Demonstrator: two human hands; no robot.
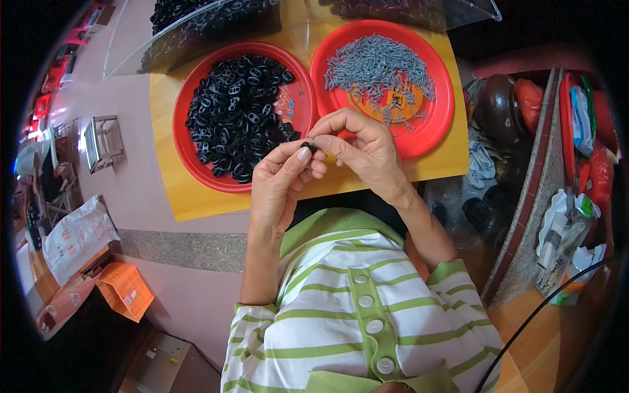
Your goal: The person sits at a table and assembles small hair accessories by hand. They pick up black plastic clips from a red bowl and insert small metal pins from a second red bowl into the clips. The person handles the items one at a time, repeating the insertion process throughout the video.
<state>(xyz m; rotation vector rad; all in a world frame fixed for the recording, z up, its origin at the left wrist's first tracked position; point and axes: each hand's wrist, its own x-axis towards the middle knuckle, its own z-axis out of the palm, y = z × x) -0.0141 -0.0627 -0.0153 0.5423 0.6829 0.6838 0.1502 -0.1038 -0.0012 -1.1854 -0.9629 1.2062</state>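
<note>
My left hand (278, 177) is closed, pinching a small black plastic piece (308, 149) between thumb and fingers. My right hand (368, 154) meets it there, thumb and forefinger pressed together at the piece's upper edge; whatever sits in that pinch is too small to name. Both hands hover over the near edge of a yellow table (196, 204). Beyond my left hand, a red round tray (181, 147) bears a heap of black two-holed plastic pieces (229, 111). Behind my right hand, a red plate (436, 128) carries a pile of small grey screws (380, 62).
Clear bins (196, 29) of more black pieces stand along the table's far side. At right are a dark brown jar (496, 98), slippers (481, 164) and a ledge with packages. A metal stool (100, 143) and an orange bag (126, 290) are at left.
</note>
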